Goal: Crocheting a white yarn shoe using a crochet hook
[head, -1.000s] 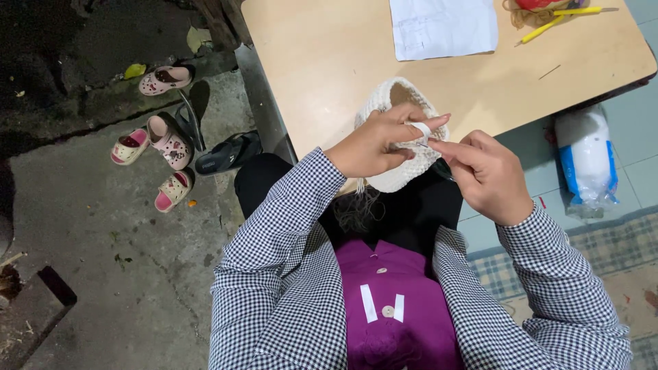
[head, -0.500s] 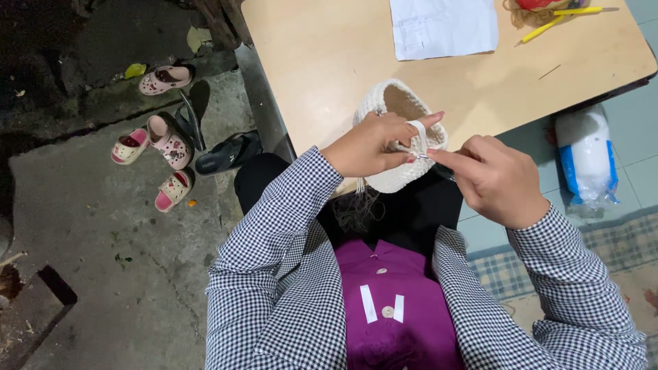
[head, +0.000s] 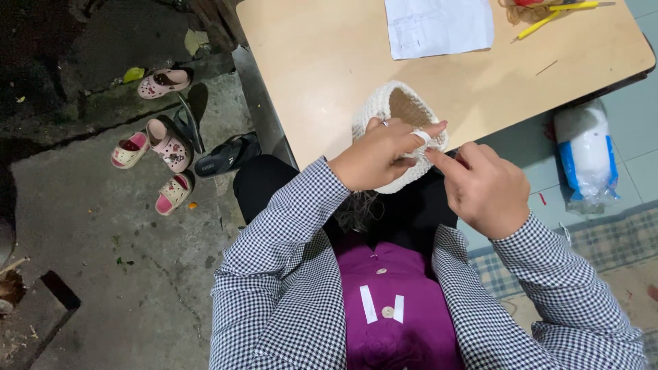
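A cream crocheted bowl-shaped piece [head: 394, 109] rests at the near edge of the wooden table [head: 322, 62]. My left hand [head: 380, 154] grips its near rim, with white yarn looped over the raised forefinger. My right hand [head: 483, 185] is closed beside it, its fingertips pinched at the rim on something thin that I cannot make out. Both sleeves are black-and-white check over a purple top.
A white sheet of paper [head: 439, 27] and a yellow pencil [head: 548, 19] lie at the table's far side. A white and blue bag [head: 584, 154] sits on the tiled floor at right. Pink sandals [head: 161, 140] and a black slipper [head: 226, 154] lie on concrete at left.
My right hand has pulled slightly back to the right from the rim. My left hand keeps its hold on the crocheted piece.
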